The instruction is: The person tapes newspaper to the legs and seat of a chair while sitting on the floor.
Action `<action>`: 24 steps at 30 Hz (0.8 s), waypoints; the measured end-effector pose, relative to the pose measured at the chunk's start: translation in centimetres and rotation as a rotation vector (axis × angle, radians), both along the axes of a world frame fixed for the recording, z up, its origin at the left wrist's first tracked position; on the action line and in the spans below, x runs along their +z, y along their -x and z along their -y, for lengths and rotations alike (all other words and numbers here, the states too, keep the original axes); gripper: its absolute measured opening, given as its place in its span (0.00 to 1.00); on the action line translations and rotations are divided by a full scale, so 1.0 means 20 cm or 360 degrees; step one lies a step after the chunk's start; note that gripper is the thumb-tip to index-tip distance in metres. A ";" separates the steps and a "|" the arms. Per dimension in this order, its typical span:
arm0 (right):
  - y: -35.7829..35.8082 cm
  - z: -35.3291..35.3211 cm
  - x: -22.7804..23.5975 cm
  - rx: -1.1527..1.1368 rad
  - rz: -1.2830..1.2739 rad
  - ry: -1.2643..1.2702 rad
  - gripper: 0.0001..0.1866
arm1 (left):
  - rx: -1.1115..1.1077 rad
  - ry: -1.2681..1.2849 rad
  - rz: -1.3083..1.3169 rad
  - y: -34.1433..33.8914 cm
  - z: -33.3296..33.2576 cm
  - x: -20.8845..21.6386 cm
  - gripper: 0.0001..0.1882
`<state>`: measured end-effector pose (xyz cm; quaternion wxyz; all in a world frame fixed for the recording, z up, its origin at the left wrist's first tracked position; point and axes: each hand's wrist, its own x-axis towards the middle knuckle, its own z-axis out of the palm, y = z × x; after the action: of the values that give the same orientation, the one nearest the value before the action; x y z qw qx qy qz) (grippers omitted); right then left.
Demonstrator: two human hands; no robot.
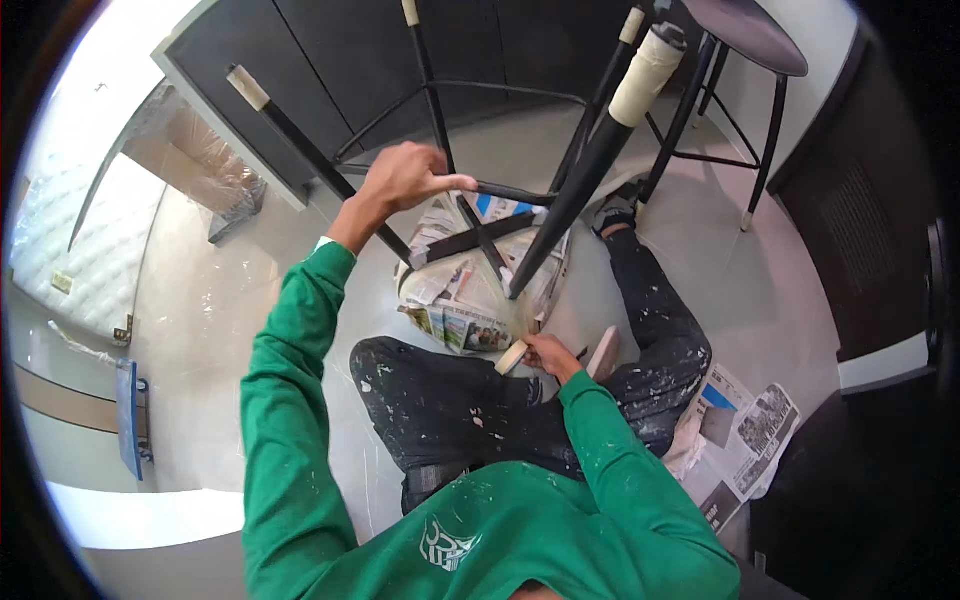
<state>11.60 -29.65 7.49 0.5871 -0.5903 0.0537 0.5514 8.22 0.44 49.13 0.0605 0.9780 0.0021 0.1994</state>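
An upside-down black stool (575, 205) stands before me, its leg ends wrapped in pale tape. Newspaper (465, 290) covers its seat at the bottom. My left hand (405, 178) is closed around the stool's footrest rail, thumb lying along it; the fingers' undersides are hidden. Low by the seat's near edge, my right hand (553, 357) grips a roll of masking tape (511, 358). A pale strip of tape seems to run up from the roll to the papered seat edge.
Another stool with a dark seat (755, 35) stands upright at the back right. Loose newspaper (745, 430) lies to my right. My paint-spattered legs (650, 300) surround the work. At left are a plastic-wrapped box (205, 150) and a blue board (130, 420). Dark cabinets (340, 60) stand behind.
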 end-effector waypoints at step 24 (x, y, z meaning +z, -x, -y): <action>0.03 -0.36 -0.08 0.0797 0.0217 0.0041 0.13 | 0.0937 -0.0094 -0.0027 0.88 0.07 -0.16 0.40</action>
<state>10.95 -22.44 5.80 0.4271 -0.6284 -0.1269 0.6377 -9.40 -0.98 45.84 -0.0285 0.9383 0.2805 0.2001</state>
